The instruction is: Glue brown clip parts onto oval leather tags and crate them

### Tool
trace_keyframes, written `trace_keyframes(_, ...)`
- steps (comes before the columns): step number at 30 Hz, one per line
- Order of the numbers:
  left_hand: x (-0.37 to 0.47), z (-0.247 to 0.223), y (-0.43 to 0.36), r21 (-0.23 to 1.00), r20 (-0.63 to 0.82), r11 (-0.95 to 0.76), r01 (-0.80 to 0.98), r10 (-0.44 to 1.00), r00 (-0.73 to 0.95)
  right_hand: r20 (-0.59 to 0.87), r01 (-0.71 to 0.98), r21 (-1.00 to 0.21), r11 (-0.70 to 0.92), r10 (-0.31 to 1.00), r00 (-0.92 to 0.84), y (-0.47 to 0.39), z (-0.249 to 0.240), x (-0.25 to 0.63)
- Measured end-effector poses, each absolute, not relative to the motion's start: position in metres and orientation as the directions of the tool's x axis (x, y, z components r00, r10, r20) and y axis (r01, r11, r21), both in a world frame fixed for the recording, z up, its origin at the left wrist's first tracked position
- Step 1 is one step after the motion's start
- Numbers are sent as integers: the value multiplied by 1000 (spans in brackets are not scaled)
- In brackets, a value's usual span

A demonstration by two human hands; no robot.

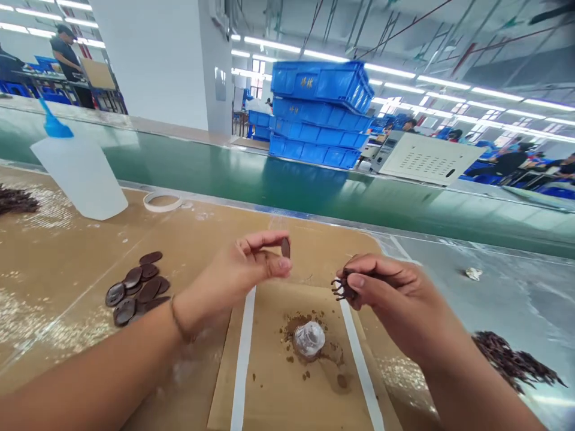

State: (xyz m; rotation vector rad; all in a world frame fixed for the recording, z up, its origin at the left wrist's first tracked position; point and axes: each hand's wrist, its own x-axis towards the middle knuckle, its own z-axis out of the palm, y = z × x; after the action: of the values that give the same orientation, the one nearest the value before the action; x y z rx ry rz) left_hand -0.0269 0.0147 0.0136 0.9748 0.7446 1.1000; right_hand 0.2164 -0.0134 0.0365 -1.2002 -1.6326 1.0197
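Note:
My left hand [260, 260] pinches a small dark brown oval disc [286, 247] between thumb and fingertips, seen nearly edge-on. My right hand [390, 293] grips a dark brown piece with several thin prongs [344, 287] pointing left; the fingers partly hide it. Both hands are raised above a cardboard sheet [269, 383] with white tape strips, and the two pieces are apart. Between and below the hands, a small clear, whitish container [309, 339] stands on the sheet amid brown stains. Left of my left forearm lies a loose pile of similar brown oval discs [135, 287].
A white squeeze bottle [81, 170] with a blue nozzle and a tape ring [162, 201] are at left. Dark pronged pieces lie heaped at right [516, 359]. Beyond the table runs a green conveyor belt [202, 164] with stacked blue crates [318, 114]. People work in the background.

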Motion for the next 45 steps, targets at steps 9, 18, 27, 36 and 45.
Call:
trace_keyframes(9,-15,13,-8,891,80,169,-422,855,513,296,140,-933,333,926,-233,-24,43,199)
trace_keyframes(18,-14,11,-8,920,24,181,-349,861,509,411,212,-848,486,855,-316,-31,49,189)
trace_keyframes(27,-14,14,-9,911,7,212,-355,850,526,433,247,-819,519,840,-327,-31,44,187)
trace_keyframes(36,-13,13,-8,917,38,151,-370,889,456,438,293,-794,533,835,-332,-32,42,185)
trace_keyframes(45,-13,15,-7,944,28,114,-310,907,419,363,300,-848,437,891,-272,-35,45,179)
